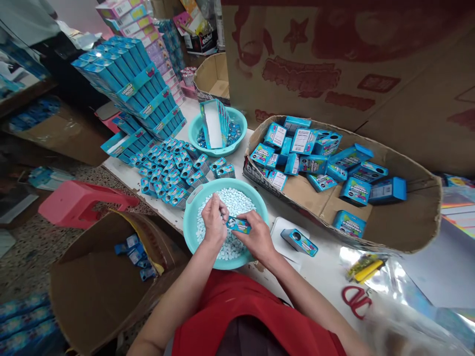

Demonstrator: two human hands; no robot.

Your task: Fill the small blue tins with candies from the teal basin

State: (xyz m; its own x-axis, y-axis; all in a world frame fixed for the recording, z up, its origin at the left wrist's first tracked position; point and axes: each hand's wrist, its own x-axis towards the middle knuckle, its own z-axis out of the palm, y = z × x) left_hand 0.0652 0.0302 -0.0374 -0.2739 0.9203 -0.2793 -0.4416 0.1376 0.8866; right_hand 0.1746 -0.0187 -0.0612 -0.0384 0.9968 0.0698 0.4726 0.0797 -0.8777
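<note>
A turquoise basin full of small white candies stands in front of me. Over it my right hand grips a small blue candy box between thumb and fingers, its round window end facing left. Curled closed, my left hand is right beside that end of the box; whatever lies inside its fingers is hidden. Another blue candy box lies to the right on a white pad. Left of the basin, many similar small boxes stand packed together on the white table.
A cut-down carton on the right holds scattered blue boxes. Behind is a second basin with flat cartons and wrapped pieces. Stacked blue display boxes rise back left. Red scissors lie right; a floor carton and pink stool stand left.
</note>
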